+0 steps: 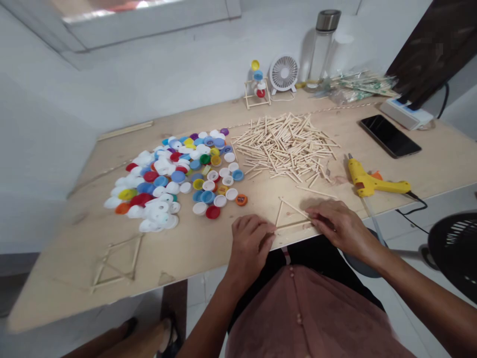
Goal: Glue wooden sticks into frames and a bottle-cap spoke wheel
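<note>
A small triangle of thin wooden sticks [288,211] lies at the table's near edge. My left hand [250,241] presses its fingertips on the triangle's left corner. My right hand [337,223] pins the right corner with thumb and fingers. Both hands rest on the bottom stick; whether either one pinches it or only presses on it I cannot tell. Behind them is a big loose pile of wooden sticks [286,144]. A yellow glue gun [368,183] lies just right of my right hand.
A heap of coloured bottle caps [179,174] covers the table's left middle. A finished stick frame [117,261] lies at the near left. A phone [389,135], power strip [406,112], small fan [283,73], bottle [323,44] and a cap-and-stick model [258,87] stand at the back.
</note>
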Available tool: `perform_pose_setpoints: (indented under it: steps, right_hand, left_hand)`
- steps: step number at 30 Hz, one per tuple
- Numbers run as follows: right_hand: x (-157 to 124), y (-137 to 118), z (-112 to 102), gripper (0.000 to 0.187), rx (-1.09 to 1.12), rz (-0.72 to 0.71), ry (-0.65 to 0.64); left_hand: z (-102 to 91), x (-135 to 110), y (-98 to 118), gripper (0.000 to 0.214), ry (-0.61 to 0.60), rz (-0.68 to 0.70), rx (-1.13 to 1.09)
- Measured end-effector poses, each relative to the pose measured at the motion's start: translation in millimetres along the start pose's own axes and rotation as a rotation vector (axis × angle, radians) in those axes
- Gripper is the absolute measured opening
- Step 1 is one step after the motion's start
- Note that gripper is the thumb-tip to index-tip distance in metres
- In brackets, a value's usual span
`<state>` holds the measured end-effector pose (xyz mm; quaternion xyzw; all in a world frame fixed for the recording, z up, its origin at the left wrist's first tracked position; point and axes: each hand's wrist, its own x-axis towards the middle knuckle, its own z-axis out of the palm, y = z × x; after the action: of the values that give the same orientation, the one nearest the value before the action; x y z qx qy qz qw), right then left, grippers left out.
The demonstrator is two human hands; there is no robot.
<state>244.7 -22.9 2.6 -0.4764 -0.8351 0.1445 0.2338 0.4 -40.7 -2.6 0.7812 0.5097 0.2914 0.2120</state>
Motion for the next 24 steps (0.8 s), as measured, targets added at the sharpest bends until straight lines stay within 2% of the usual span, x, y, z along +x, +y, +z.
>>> perform_pose_setpoints:
  steps: [24]
  right_hand:
    - [0.3, 1.4, 1.1, 0.017, 0.018, 0.042, 0.007]
  left_hand:
    - [7.1, -1.1, 0.3, 0.015, 0.103, 0.058, 0.039]
